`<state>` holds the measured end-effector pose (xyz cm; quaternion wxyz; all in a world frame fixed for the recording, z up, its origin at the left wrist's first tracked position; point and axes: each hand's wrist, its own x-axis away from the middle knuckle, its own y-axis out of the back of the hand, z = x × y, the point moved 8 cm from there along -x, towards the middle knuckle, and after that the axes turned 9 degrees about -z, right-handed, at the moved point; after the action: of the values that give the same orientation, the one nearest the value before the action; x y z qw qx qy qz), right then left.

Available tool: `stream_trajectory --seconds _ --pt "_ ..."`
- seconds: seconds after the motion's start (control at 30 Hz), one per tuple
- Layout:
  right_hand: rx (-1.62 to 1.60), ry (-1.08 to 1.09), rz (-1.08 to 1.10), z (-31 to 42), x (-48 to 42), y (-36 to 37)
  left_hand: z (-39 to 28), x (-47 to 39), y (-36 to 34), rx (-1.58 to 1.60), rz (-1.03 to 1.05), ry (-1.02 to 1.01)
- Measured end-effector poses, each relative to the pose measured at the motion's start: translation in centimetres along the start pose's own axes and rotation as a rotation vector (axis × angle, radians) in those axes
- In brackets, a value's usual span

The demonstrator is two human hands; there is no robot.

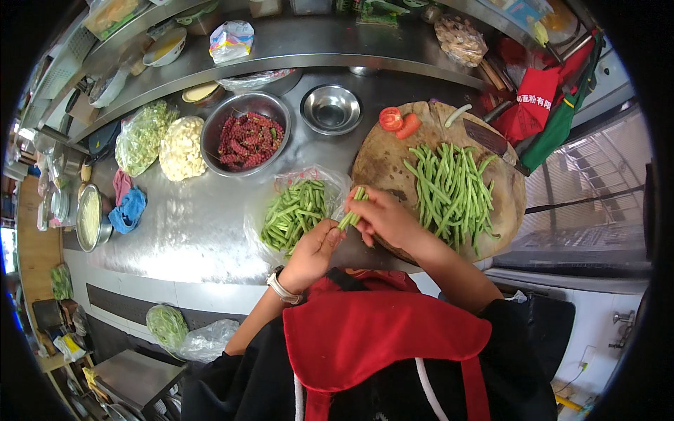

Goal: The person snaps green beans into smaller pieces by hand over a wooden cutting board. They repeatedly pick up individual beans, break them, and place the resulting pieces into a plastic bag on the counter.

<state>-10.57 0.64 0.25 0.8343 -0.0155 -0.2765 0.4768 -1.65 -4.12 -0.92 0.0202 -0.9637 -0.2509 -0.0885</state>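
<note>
Between both hands, near the round wooden chopping board's left edge, are a few short green bean pieces (353, 209). My left hand (314, 251), with a watch at the wrist, pinches their lower end; my right hand (383, 217) holds their upper part. Just left of the hands, an open clear plastic bag (254, 223) holds many cut green beans (293, 214). A pile of long whole green beans (454, 194) lies on the chopping board (376, 158), right of my right hand. A halved tomato (391, 119) and a carrot piece (408, 126) rest at the board's upper left.
A steel bowl of red peppercorn clusters (287, 118) and a smaller steel bowl (331, 109) stand behind the bag. A cleaver (485, 137) lies at the board's upper right. Blue cloth (128, 209) and a bowl of pale shreds (95, 216) are left. A steel shelf (316, 57) overhangs the back.
</note>
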Motion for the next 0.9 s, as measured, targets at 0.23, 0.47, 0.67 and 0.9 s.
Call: stream_trajectory --seconds 0.23,0.47,0.67,0.9 --pt "-0.601 -0.392 0.326 -2.8 1.4 -1.8 -0.6 0.3 0.4 -0.065 0.067 -0.091" --pt "0.175 0.049 -0.034 -2.2 0.5 0.9 2.2 1.2 1.4 0.305 0.124 0.229" --pt "0.919 0.527 0.075 -3.1 -0.9 -6.5 6.7 1.3 3.1 0.715 -0.119 0.412" --pt "1.156 0.601 -0.082 -2.9 -1.6 -5.1 9.6 0.1 5.6 0.639 -0.298 0.440"
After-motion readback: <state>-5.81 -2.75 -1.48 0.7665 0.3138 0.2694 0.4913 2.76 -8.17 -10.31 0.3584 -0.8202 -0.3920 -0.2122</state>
